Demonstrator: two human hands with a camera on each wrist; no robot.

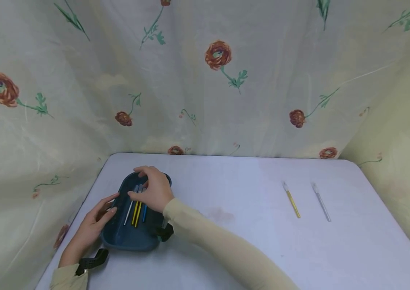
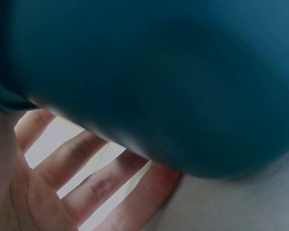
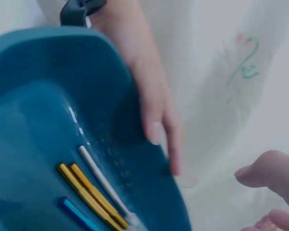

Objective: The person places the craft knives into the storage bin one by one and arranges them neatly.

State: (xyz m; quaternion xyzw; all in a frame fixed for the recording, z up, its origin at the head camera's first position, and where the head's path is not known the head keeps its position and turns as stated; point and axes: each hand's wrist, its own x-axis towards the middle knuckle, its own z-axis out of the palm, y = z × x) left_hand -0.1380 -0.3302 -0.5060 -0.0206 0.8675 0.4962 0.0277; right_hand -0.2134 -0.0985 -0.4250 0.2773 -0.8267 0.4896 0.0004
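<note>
Bracing a blue tray [image 1: 119, 238] along its left wall with the left hand [image 1: 90, 225], with fingers spread, likely to prevent sliding. Reaching over the tray with the right hand [image 1: 155, 191], with thumb and fingers parted, apparently pinching nothing. Showing, beneath that grip, a silvery tool [image 3: 104, 180], two gold tools [image 3: 87, 192] and a blue tool [image 3: 77, 212], pen-like and roughly parallel, presumably confined by the walls against rolling. Showing, far right of both hands, a loose gold tool [image 1: 293, 204] and loose silvery tool [image 1: 321, 202] on the white table [image 1: 234, 181], perhaps spaced for easy handling. Backed, beyond the grip, by floral cloth [image 1: 263, 60].
</note>
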